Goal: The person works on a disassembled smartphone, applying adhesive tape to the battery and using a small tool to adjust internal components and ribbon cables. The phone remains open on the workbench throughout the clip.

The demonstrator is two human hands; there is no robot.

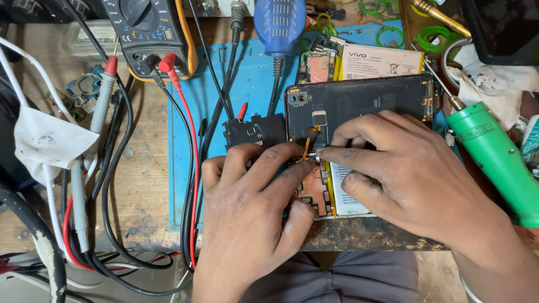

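Note:
An opened phone (320, 193) lies on a blue mat (247, 90), its circuit board and white battery showing. A black back cover (359, 104) stands tilted over it, joined by an orange flex cable (307, 147). My left hand (252, 207) rests on the phone's left side, index finger pressing by the flex cable. My right hand (404, 174) pinches a thin dark tool at the cable's end, fingers covering much of the battery. A loose black plastic cover piece (252, 132) lies just left of the back cover.
A multimeter (149, 33) with red and black leads sits at the back left. A green-handled tool (494, 157) lies at the right, a blue-handled tool (279, 22) at the top. A second opened phone with a white battery (370, 62) lies behind. Cables crowd the left side.

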